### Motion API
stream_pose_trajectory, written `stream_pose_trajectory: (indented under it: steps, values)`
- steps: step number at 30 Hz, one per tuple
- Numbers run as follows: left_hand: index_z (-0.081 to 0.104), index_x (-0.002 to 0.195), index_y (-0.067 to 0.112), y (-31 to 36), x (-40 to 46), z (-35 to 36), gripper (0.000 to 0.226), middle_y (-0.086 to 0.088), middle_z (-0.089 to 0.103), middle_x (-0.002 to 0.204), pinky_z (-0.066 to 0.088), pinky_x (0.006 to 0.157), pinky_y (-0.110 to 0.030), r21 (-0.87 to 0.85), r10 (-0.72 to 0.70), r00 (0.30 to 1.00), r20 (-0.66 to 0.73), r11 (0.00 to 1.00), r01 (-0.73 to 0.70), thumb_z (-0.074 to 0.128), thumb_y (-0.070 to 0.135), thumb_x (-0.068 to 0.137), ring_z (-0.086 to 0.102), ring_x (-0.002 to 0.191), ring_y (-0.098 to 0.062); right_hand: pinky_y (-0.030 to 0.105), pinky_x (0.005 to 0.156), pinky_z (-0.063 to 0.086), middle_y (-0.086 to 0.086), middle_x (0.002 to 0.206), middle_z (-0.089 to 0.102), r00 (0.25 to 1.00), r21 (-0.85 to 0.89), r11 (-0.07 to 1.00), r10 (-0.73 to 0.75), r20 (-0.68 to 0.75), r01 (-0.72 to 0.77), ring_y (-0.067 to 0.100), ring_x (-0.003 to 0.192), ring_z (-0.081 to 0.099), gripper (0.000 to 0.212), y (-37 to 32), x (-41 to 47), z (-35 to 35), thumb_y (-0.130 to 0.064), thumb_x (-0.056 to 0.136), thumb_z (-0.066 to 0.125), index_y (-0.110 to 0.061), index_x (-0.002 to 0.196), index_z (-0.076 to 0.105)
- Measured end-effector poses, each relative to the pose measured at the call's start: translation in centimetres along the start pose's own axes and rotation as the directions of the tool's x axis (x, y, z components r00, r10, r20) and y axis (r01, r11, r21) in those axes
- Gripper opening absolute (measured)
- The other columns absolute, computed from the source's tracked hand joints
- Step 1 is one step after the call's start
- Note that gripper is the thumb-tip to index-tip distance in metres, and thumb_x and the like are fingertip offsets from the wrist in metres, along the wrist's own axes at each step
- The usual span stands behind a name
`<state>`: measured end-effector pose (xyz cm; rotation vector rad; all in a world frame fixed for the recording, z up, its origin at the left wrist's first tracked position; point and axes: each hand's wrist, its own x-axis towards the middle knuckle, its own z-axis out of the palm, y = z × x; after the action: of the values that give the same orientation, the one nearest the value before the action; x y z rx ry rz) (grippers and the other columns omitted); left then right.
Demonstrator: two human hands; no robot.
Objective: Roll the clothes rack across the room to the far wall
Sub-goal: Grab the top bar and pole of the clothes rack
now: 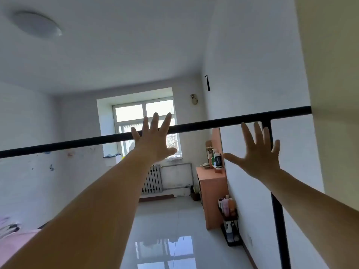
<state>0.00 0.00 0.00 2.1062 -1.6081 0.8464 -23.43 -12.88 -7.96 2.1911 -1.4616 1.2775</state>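
Note:
The clothes rack's black top bar (213, 122) runs across the view at head height, sloping up to the right. Its black upright post (278, 220) drops down at the right, close to the right-hand wall. No clothes hang on the visible part. My left hand (153, 138) is raised in front of the bar's middle, fingers spread, holding nothing. My right hand (258, 152) is spread just below the bar, beside the post's top joint, also holding nothing. The far wall has a window (145, 123) with a radiator (152, 179) under it.
An orange cabinet (211, 193) with bottles and boxes on top stands along the right wall. A black wire holder (231, 226) with bottles sits in front of it. Pink bedding (13, 239) lies at the lower left. Glossy tiled floor (165, 220) stretches toward the window.

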Motion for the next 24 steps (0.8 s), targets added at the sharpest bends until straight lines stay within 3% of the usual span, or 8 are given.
stream_pose_trajectory:
  steps: [4,7,11,15,18,20,22,24]
  values:
    - [-0.026,0.143,0.037,1.5,1.2,0.8,0.107,-0.005,-0.024,0.158,0.0,0.111,-0.064,-0.02,-0.062,0.994,0.09,0.998,0.064,0.062,0.051,0.082,-0.017,0.145,-0.034,0.06,0.11,0.006,0.01,0.157,-0.013,0.993,0.018,0.993,0.115,-0.01,-0.114,0.034,0.143,-0.007,0.106,2.4,-0.9,1.1,-0.069,0.073,0.05,-0.029,0.144,-0.017]
    - [-0.024,0.143,0.038,2.6,2.2,1.4,0.108,-0.008,-0.019,0.159,0.003,0.11,-0.065,-0.04,-0.108,0.988,0.113,0.993,0.113,0.064,0.05,0.081,-0.011,0.146,-0.038,0.06,0.106,0.022,0.012,0.158,-0.007,0.977,0.176,0.962,0.211,0.013,-0.21,0.038,0.142,0.01,0.107,3.3,-1.1,1.6,-0.043,0.076,0.069,-0.025,0.146,-0.011]
    - [-0.017,0.145,0.041,3.3,3.1,2.2,0.102,-0.011,-0.013,0.16,0.0,0.109,-0.067,0.02,-0.198,0.973,0.116,0.98,0.197,0.062,0.05,0.082,-0.011,0.145,-0.042,0.048,0.102,0.036,0.017,0.156,0.009,0.975,0.369,0.905,0.224,0.009,-0.212,0.041,0.135,0.029,0.102,4.0,-1.1,2.6,-0.018,0.08,0.07,-0.017,0.147,-0.006]
    - [-0.01,0.147,0.041,4.0,3.1,3.0,0.091,-0.024,-0.011,0.157,0.0,0.11,-0.065,0.09,-0.341,0.938,0.067,0.938,0.334,0.059,0.04,0.087,-0.002,0.143,-0.049,0.044,0.097,0.042,0.026,0.14,0.04,0.953,0.45,0.853,0.304,-0.015,-0.265,0.042,0.121,0.046,0.079,4.4,-0.5,3.5,-0.011,0.084,0.064,-0.005,0.144,0.013]
    - [-0.003,0.149,0.037,4.5,3.1,2.8,0.09,-0.031,-0.004,0.154,0.025,0.112,-0.054,0.011,-0.336,0.939,0.073,0.942,0.337,0.062,0.035,0.086,0.039,0.128,-0.05,0.037,0.073,0.045,0.021,0.098,0.061,0.891,0.602,0.682,0.438,0.118,-0.415,0.037,0.089,0.058,0.034,5.5,0.4,3.7,-0.015,0.086,0.059,0.002,0.115,0.051]
    - [0.0,0.15,0.035,4.5,2.9,2.8,0.091,-0.033,-0.003,0.153,0.041,0.103,-0.05,-0.031,-0.323,0.943,0.082,0.945,0.326,0.063,0.039,0.084,0.046,0.121,-0.051,0.031,0.066,0.039,0.009,0.072,0.058,0.852,0.725,0.491,0.455,0.259,-0.482,0.028,0.072,0.056,0.017,6.2,0.7,3.6,-0.022,0.084,0.062,-0.005,0.085,0.059]
    - [-0.001,0.149,0.034,4.3,3.1,2.8,0.093,-0.033,-0.002,0.153,0.038,0.106,-0.049,0.004,-0.319,0.945,0.077,0.948,0.319,0.062,0.046,0.083,0.042,0.125,-0.052,0.029,0.063,0.039,0.003,0.064,0.055,0.836,0.792,0.339,0.417,0.357,-0.508,0.02,0.061,0.054,0.019,6.5,0.9,3.7,-0.027,0.083,0.065,-0.014,0.073,0.056]
    - [-0.005,0.149,0.036,3.9,3.3,3.0,0.097,-0.033,0.0,0.154,0.026,0.111,-0.052,0.051,-0.322,0.943,0.081,0.947,0.318,0.061,0.054,0.08,0.037,0.13,-0.052,0.026,0.058,0.04,0.003,0.062,0.055,0.838,0.813,0.295,0.398,0.373,-0.502,0.015,0.056,0.053,0.019,6.4,1.0,4.2,-0.028,0.082,0.066,-0.016,0.072,0.055]
